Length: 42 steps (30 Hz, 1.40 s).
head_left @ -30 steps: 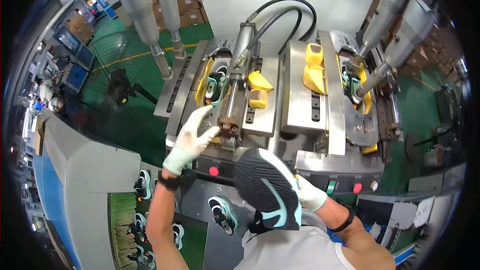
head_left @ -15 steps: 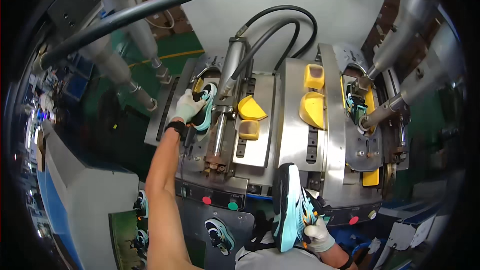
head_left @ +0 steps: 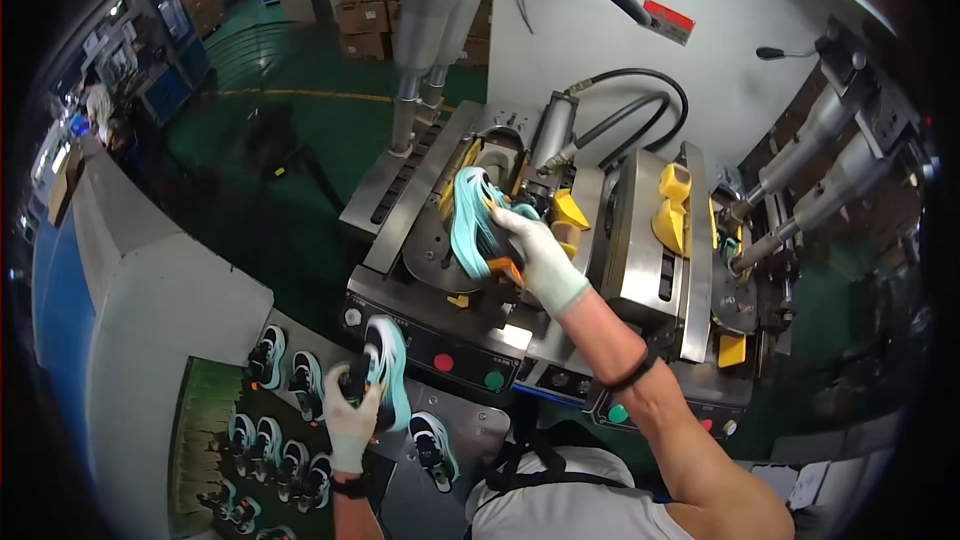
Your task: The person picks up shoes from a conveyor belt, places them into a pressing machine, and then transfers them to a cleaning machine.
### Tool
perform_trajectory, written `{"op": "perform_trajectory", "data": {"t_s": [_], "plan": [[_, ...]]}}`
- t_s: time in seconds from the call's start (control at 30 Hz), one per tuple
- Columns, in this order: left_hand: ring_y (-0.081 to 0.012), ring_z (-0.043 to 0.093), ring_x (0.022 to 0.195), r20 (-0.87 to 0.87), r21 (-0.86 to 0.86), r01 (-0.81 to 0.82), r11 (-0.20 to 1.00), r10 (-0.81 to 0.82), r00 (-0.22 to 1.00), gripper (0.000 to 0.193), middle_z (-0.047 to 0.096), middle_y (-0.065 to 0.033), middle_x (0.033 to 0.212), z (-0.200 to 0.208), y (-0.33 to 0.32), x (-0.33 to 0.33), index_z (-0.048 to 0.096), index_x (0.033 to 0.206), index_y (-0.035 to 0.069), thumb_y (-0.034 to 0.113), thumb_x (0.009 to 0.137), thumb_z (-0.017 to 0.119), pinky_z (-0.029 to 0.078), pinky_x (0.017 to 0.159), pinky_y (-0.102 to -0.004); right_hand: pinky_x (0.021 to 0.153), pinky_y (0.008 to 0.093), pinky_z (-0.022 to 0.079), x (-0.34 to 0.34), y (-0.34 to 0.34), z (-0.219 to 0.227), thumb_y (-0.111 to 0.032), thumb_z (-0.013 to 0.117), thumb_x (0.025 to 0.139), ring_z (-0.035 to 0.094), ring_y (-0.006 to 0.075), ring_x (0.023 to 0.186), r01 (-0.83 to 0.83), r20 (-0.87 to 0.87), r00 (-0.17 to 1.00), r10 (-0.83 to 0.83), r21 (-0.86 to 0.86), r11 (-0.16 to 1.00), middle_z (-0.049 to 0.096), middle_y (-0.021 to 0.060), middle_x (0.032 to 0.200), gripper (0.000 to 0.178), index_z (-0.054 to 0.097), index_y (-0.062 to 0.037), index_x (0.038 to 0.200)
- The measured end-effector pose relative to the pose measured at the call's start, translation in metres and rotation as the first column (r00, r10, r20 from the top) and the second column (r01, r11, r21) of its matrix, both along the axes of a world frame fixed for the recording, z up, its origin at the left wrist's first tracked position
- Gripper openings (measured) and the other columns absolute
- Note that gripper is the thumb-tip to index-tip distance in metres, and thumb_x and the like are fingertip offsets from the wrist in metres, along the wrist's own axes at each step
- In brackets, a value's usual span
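Observation:
My left hand (head_left: 350, 425), in a white glove, grips a black sneaker with a white and teal sole (head_left: 390, 380) in front of the machine's control panel. Its fingers wrap the upper, and the sole faces right. Farther up, my gloved right hand (head_left: 545, 265) reaches across to the left and holds another teal, white and black sneaker (head_left: 472, 225) with an orange patch. That shoe is tilted over the left pressing station (head_left: 430, 255), hiding part of it. At the right station (head_left: 735, 295), another sneaker (head_left: 733, 245) sits under the press rods, partly covered.
Several sneakers (head_left: 265, 445) stand on a green belt at lower left; one more (head_left: 433, 448) lies on the grey ledge. Yellow pads (head_left: 672, 225) rest on the steel plates. A red button (head_left: 443, 362) and green button (head_left: 494, 380) face me. Metal rods (head_left: 405, 120) rise behind the left station.
My left hand has moved from the left station down toward the belt with a sneaker. My right hand has brought its sneaker from near my lap to the left station. The view has turned left.

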<state>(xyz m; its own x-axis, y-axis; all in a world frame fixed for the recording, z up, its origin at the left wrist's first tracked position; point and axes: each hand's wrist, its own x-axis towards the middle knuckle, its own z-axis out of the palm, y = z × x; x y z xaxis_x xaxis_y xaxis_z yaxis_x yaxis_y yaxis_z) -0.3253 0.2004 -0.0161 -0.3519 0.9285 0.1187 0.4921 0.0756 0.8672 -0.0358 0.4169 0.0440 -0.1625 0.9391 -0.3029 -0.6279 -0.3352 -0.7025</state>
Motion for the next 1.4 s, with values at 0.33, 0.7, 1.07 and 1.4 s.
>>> {"op": "perform_trajectory", "data": {"t_s": [0.33, 0.7, 1.07, 1.4], "plan": [[-0.0357, 0.054, 0.125, -0.123, -0.451, -0.342, 0.824, 0.322, 0.939, 0.053, 0.052, -0.024, 0.138, -0.159, -0.203, 0.019, 0.043, 0.142, -0.005, 0.025, 0.1, 0.053, 0.04, 0.106, -0.0383, 0.087, 0.0391, 0.053, -0.041, 0.204, -0.172, -0.022, 0.069, 0.076, 0.066, 0.0341, 0.105, 0.47, 0.998, -0.045, 0.032, -0.007, 0.882, 0.068, 0.0173, 0.108, 0.039, 0.063, -0.0031, 0.11], [-0.0335, 0.065, 0.102, -0.004, -0.3, -0.429, 0.852, 0.449, 0.894, 0.073, 0.066, -0.0199, 0.112, -0.251, -0.217, 0.04, 0.044, 0.142, 0.002, 0.018, 0.08, 0.077, 0.051, 0.091, -0.0398, 0.076, 0.0447, 0.054, 0.015, 0.246, -0.13, -0.031, 0.058, 0.09, 0.068, 0.0331, 0.086, -0.531, 0.94, -0.339, 0.031, -0.219, 0.818, 0.07, 0.0134, 0.093, 0.036, 0.063, 0.0037, 0.096], [-0.0407, 0.062, 0.099, 0.001, -0.302, -0.438, 0.847, 0.459, 0.888, 0.055, 0.065, -0.0193, 0.102, -0.218, -0.19, 0.03, 0.052, 0.118, 0.008, 0.025, 0.074, 0.079, 0.052, 0.083, -0.0478, 0.121, 0.0535, 0.012, 0.048, -0.15, -0.264, -0.015, 0.074, 0.078, 0.016, 0.0448, 0.148, -0.789, 0.798, -0.118, -0.59, 0.285, 0.544, 0.019, 0.034, 0.156, 0.092, 0.021, 0.0086, 0.15], [-0.0449, 0.037, 0.137, 0.102, -0.347, -0.138, 0.928, 0.183, 0.978, 0.087, 0.035, -0.0316, 0.148, -0.274, -0.25, 0.018, 0.031, 0.145, -0.004, 0.026, 0.078, 0.077, 0.034, 0.114, -0.0473, 0.106, 0.0393, 0.042, -0.12, -0.344, -0.233, -0.025, 0.081, 0.077, 0.055, 0.0349, 0.125, -0.522, 0.848, 0.194, 0.493, -0.336, 0.784, 0.054, 0.0307, 0.133, 0.086, 0.036, 0.0081, 0.143]]}}
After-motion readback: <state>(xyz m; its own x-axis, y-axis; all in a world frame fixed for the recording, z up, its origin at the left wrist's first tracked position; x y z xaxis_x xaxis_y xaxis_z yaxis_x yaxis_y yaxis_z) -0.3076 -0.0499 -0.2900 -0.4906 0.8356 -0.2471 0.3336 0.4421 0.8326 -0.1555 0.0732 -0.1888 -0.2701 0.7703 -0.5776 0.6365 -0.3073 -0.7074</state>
